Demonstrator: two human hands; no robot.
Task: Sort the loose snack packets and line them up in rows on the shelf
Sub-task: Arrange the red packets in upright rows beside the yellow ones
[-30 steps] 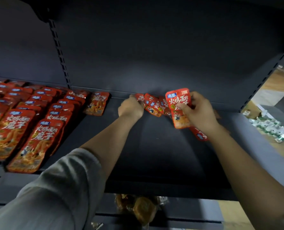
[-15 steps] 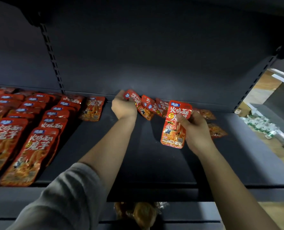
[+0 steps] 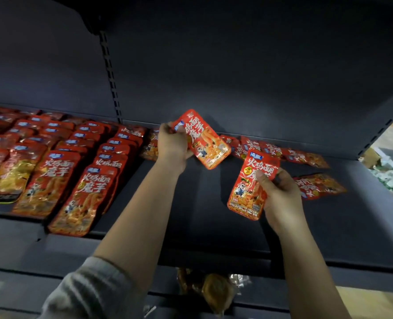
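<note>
Dark shelf (image 3: pixel 214 217): left hand (image 3: pixel 172 143) now grips a packet (image 3: pixel 202 139) lifted off the loose pile (image 3: pixel 283 153) at the back, right hand (image 3: pixel 280 199) pinches another (image 3: pixel 250 185) pulled nearer the front. Both are ready for the rows (image 3: pixel 76 157) left of the pile.

The shelf (image 3: pixel 214 217) was a dark, flat metal board running across the middle of the frame, with a slotted upright (image 3: pixel 110 84) on the back panel at upper left. On its left half sat neat rows of red snack packets (image 3: pixel 83 157), overlapping front to back, reaching the front edge at lower left. Along the back edge right of center lay a messy line of loose packets (image 3: pixel 283 153), and one more packet (image 3: pixel 319 185) lay flat by itself a bit nearer the front, at right.
</note>
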